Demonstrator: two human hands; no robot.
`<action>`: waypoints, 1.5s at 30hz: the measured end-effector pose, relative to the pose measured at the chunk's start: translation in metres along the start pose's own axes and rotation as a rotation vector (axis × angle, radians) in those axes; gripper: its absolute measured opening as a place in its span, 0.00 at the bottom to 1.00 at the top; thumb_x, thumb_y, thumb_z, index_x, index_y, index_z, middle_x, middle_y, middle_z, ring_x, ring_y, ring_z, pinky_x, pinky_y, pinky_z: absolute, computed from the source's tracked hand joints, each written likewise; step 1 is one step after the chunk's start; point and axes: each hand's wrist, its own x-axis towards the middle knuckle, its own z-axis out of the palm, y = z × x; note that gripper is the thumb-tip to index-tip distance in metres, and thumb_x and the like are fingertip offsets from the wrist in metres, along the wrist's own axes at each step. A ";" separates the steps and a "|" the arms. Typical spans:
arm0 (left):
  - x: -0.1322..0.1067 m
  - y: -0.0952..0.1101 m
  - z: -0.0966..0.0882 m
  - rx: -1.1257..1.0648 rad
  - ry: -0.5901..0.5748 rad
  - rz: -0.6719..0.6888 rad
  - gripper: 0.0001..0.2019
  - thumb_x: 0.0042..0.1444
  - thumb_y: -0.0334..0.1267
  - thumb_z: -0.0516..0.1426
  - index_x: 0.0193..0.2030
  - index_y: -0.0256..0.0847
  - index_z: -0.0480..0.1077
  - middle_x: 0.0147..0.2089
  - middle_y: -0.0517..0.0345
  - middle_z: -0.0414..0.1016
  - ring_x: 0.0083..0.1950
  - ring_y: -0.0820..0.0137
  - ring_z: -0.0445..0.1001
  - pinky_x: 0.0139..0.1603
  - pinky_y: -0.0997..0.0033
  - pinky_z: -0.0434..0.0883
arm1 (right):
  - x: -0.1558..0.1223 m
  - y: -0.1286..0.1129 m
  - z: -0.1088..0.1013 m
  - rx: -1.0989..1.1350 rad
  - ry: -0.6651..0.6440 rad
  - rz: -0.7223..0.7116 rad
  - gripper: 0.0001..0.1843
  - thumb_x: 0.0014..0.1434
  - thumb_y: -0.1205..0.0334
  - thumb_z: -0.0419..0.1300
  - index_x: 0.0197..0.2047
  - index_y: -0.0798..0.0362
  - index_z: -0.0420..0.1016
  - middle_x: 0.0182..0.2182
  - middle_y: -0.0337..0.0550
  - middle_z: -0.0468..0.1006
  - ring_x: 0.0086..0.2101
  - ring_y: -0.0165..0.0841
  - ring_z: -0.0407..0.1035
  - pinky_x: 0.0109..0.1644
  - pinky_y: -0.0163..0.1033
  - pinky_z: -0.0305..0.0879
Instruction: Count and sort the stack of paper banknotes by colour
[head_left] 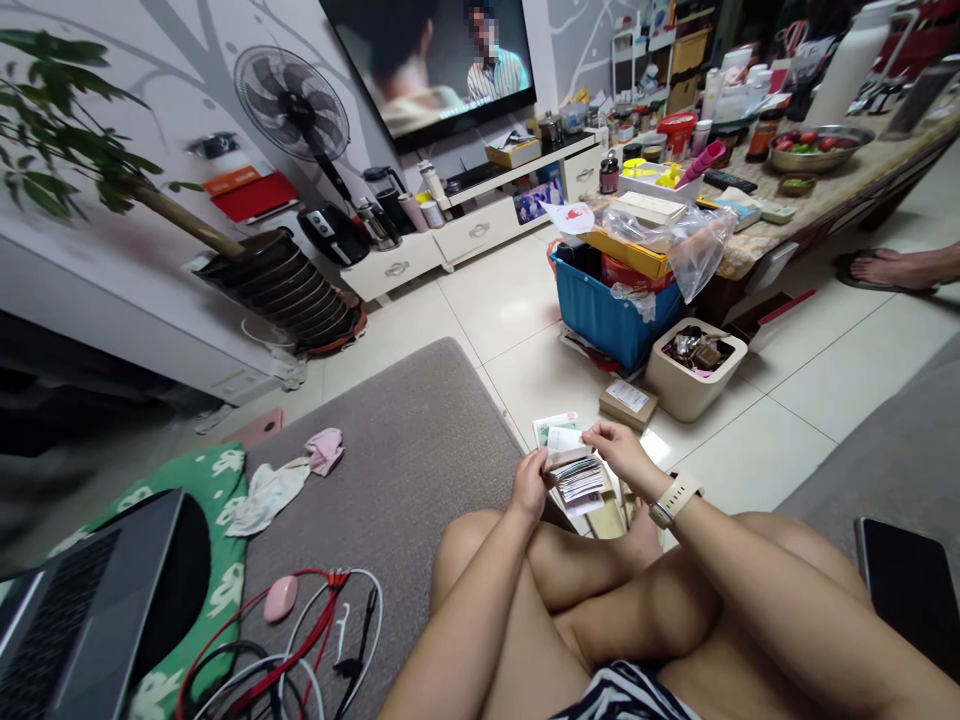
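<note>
Above my crossed legs, a thick stack of paper slips (579, 482) shows its layered edges. My left hand (531, 484) is closed on the left side of this stack. Fingers of my right hand (621, 456), which has a watch (675, 498) on its wrist, pinch the right corner of a pale paper slip (566, 440) at the top. Behind it a green-and-white printed paper (541, 430) sticks out. Below the stack, partly hidden, lies something beige (607, 518); I cannot make out what it is. The print on the slips is too small to read.
On the grey sofa are a laptop (64, 610), tangled cables (322, 625), a pink case (280, 599), cloths (277, 490) and a phone (907, 590). Ahead stand a small cardboard box (628, 402), a beige bin (686, 385), a blue basket (607, 310) and a crowded table (817, 205). Another person's foot (892, 268) shows at right.
</note>
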 end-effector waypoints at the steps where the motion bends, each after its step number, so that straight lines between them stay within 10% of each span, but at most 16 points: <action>1: 0.001 -0.001 0.000 -0.009 0.012 0.008 0.13 0.42 0.45 0.67 0.27 0.37 0.75 0.28 0.58 0.78 0.31 0.69 0.73 0.36 0.71 0.69 | -0.001 -0.001 0.000 0.007 -0.005 0.003 0.15 0.49 0.50 0.64 0.23 0.52 0.68 0.23 0.37 0.70 0.27 0.32 0.62 0.35 0.38 0.56; 32: 0.002 -0.001 -0.005 -0.015 0.008 0.003 0.14 0.45 0.46 0.66 0.30 0.36 0.75 0.28 0.57 0.77 0.31 0.67 0.75 0.37 0.69 0.69 | -0.003 -0.006 0.002 0.112 -0.143 0.036 0.20 0.54 0.44 0.61 0.25 0.53 0.72 0.22 0.40 0.72 0.24 0.30 0.59 0.31 0.38 0.54; 45: -0.010 0.010 0.006 0.018 -0.105 -0.050 0.18 0.41 0.45 0.70 0.35 0.34 0.78 0.34 0.51 0.81 0.36 0.62 0.79 0.42 0.64 0.71 | 0.001 0.002 -0.001 0.021 0.033 0.003 0.17 0.48 0.47 0.66 0.26 0.52 0.70 0.26 0.38 0.71 0.29 0.33 0.63 0.37 0.39 0.58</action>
